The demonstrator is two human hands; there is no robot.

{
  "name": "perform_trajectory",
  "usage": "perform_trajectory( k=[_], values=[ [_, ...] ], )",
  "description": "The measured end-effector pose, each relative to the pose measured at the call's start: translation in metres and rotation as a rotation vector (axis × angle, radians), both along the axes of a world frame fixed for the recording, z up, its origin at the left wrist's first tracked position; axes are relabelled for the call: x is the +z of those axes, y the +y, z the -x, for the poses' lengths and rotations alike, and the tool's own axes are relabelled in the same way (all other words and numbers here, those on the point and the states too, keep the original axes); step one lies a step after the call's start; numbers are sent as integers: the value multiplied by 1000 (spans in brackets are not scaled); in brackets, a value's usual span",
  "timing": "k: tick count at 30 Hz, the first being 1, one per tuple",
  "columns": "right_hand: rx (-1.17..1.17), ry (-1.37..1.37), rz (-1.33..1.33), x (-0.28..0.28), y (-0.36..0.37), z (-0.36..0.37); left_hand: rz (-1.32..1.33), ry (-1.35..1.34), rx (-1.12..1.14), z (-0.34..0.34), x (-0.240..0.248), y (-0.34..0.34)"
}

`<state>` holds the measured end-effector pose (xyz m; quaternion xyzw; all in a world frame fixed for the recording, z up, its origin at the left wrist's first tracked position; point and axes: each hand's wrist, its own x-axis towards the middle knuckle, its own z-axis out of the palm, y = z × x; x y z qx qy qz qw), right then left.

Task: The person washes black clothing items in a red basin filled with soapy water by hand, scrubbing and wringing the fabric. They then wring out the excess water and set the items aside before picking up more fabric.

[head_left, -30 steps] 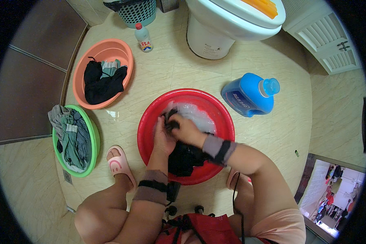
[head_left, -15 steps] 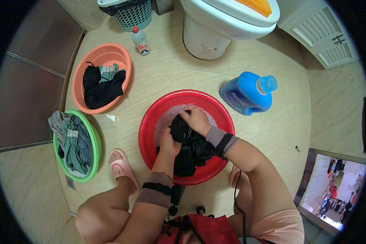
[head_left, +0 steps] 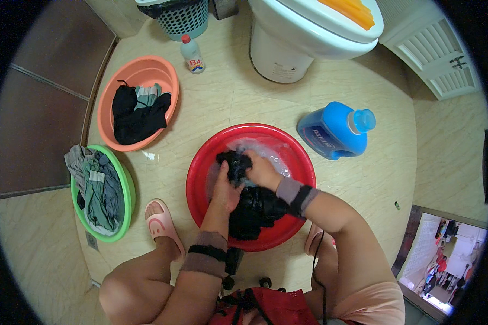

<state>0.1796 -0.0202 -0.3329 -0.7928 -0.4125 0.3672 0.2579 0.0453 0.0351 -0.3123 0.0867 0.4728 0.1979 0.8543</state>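
In front of me a red basin (head_left: 198,203) holds soapy water with foam (head_left: 274,157) and a wet black garment (head_left: 257,211). A bunched end of the cloth is raised between my two hands over the basin. My left hand (head_left: 226,190) is closed on the left side of this bunch. On its right side my right hand (head_left: 263,170) grips the cloth with curled fingers. The rest of the garment lies in a heap in the near part of the basin. What kind of garment it is I cannot make out.
At left stand an orange basin (head_left: 165,70) with black and green clothes and a green basin (head_left: 129,197) with grey-green clothes. A blue detergent jug (head_left: 331,132) lies to the right. Beyond are a small bottle (head_left: 192,54), a toilet (head_left: 287,59) and a perforated bin (head_left: 184,24).
The bunched cloth between my hands has become smaller and shifted slightly left. My right hand has moved a little nearer to me. More foam shows at the basin's far side.
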Motion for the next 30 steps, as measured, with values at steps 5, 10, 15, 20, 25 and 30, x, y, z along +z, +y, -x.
perform_trajectory(
  k=[5,10,15,20,25,30],
  values=[
    [310,129,-334,108,-15,74,-21,-254,30,26,-1,16],
    [372,-107,-445,90,-10,84,-26,-278,72,44,-60,-1],
    [4,-195,-172,53,17,20,178,-272,117,9,-5,-3],
    [-42,-193,177,-6,-17,-16,-294,349,-4,3,10,8],
    [269,-278,469,-30,-26,-20,-186,172,-71,15,-10,0],
    [-14,-10,-123,-8,2,3,-103,35,-7,13,-24,-1]
  ],
)
